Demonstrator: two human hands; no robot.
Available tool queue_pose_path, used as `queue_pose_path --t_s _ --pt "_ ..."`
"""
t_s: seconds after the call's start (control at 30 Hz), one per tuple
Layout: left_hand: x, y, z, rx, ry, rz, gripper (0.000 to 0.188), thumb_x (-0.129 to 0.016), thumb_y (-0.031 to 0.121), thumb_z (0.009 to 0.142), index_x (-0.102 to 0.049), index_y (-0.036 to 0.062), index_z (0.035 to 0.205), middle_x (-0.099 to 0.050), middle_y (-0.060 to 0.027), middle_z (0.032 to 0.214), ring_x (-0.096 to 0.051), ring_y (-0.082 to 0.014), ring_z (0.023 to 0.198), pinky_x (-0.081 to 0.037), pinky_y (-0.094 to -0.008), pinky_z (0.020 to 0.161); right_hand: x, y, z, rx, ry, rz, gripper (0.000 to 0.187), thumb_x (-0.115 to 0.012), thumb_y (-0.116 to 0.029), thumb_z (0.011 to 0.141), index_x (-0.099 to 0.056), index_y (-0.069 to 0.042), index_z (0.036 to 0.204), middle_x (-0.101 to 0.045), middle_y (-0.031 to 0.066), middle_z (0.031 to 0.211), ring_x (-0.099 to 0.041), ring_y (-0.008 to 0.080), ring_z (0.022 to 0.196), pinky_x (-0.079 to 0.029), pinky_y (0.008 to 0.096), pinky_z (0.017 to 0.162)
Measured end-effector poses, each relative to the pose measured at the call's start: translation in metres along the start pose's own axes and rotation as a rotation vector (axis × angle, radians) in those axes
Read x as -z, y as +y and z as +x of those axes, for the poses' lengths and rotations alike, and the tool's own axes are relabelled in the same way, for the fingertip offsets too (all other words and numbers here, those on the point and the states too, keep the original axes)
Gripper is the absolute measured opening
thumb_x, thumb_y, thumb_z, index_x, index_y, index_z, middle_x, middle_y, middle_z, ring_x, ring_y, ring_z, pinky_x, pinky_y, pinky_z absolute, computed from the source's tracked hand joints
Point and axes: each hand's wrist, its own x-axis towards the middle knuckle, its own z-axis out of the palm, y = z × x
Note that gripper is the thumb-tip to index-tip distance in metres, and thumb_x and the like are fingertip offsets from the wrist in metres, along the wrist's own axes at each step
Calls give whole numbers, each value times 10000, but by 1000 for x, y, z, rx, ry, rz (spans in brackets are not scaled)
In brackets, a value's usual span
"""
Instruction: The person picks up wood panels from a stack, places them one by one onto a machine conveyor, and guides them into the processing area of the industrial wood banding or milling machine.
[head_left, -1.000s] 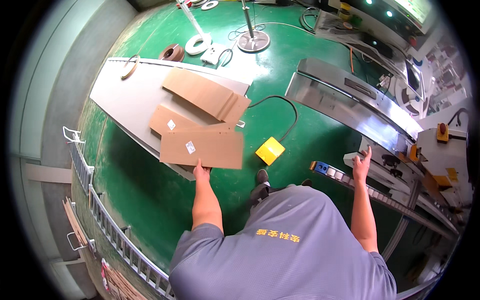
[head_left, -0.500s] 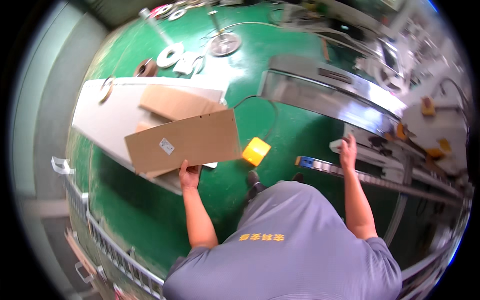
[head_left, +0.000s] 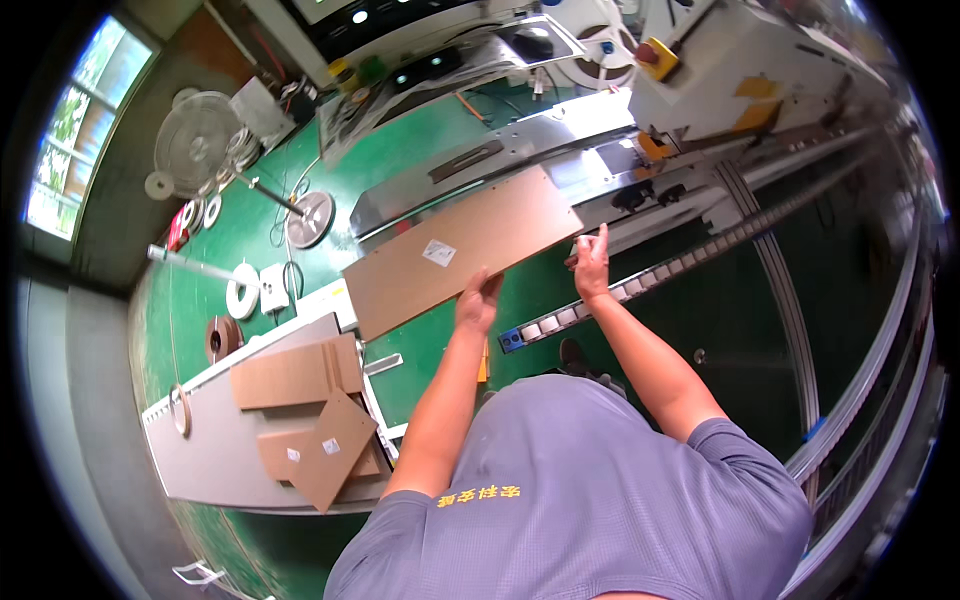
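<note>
A long flat brown board (head_left: 500, 225) with a white label and small holes along its edge is held up in front of me, tilted. My left hand (head_left: 478, 302) grips its near edge, thumb on the labelled face; the fingers behind it are partly hidden. Just beside the board's right corner is my right hand (head_left: 592, 268), with at least one finger stretched up. I cannot make out whether it touches the board. Beyond the board is a long metal machine bed (head_left: 410, 190), partly covered by it.
Several more brown boards (head_left: 290, 378) lie stacked loosely on a grey-white table (head_left: 215, 455) at left. A narrow roller rail (head_left: 690, 258) runs to the far right beside the machine frame. A round-based metal stand (head_left: 310, 220) and white rolls (head_left: 242, 290) stand on the green floor.
I have turned to the right, and the board has swung from above the table to the machine bed. My right hand is now close to its right corner.
</note>
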Motion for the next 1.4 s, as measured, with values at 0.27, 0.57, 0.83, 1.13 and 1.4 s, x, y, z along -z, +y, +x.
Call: queue_pose_path --t_s 0.27,0.57,0.83,1.13,1.4 --pt "-91 -8 5 253 -191 917 283 -598 235 911 -575 24 1100 -657 -101 1049 -647 -170 842 -529 -295 732 4 -12 1 -29 -256 -138 842 -564 -298 908 -4 -36 1479 -511 245 1230 -614 172 694 -515 300 679" --pt "26 77 -65 -723 280 1084 326 -555 -33 788 -566 -11 1113 -568 -98 1177 -583 -137 699 -506 -252 668 2 -9 4 -98 -332 -188 958 -587 -332 888 146 -115 1466 -556 265 1184 -649 219 753 -509 333 775" --pt "-6 48 -63 -367 -9 957 193 -567 19 794 -647 -28 964 -282 -57 1500 -625 -148 744 -508 -254 665 2 -23 1 -100 -294 -200 979 -609 -302 877 144 -86 1464 -623 131 840 -617 193 727 -490 311 737" --pt "-82 -27 -17 44 -383 894 273 -568 36 807 -640 -27 1063 -306 -91 1488 -645 -158 799 -531 -266 732 4 -17 1 -65 -260 -248 971 -617 -279 869 126 -113 1472 -623 202 948 -633 255 855 -491 331 785" --pt "-62 11 -14 -328 -387 981 280 -539 44 845 -631 20 1109 -610 -101 1189 -636 -169 904 -509 -285 800 1 -14 8 -164 -241 -113 939 -588 -171 892 150 -177 1472 -584 80 839 -592 123 666 -480 261 575"
